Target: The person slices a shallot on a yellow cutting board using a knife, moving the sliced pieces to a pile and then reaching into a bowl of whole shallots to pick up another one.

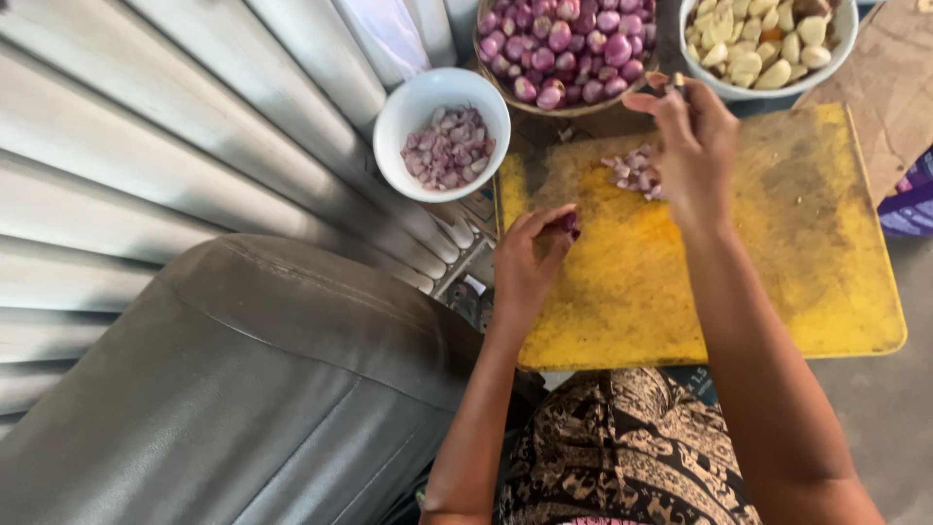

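Nearest the camera is a lap in patterned brown and black cloth (622, 447), with a grey padded seat back (243, 389) to its left. Just beyond them lies a yellow cutting board (777, 282), stained and worn, reaching out to the right.

The left hand (530, 262) rests at the near left part of the board, its grip clamped on a small piece of shallot (570, 224) pinched between thumb and fingertips, just above the board's surface.

Further out, the right hand (695, 146) hovers over the far middle of the board, its grip closed around a thin knife handle (677, 83), of which only the tip shows above the fingers; the blade cannot be seen. Just left of this hand, touching the board, sits a small heap of chopped shallot (632, 173).

Off the board's far left corner stands a white bowl (408, 107) holding more chopped shallot. At the far edge a woven basket (486, 60) is heaped with whole peeled shallots (569, 44), and to its right a second white bowl (846, 39) carries peeled garlic cloves (758, 44). Corrugated metal sheeting (146, 126) fills the left side
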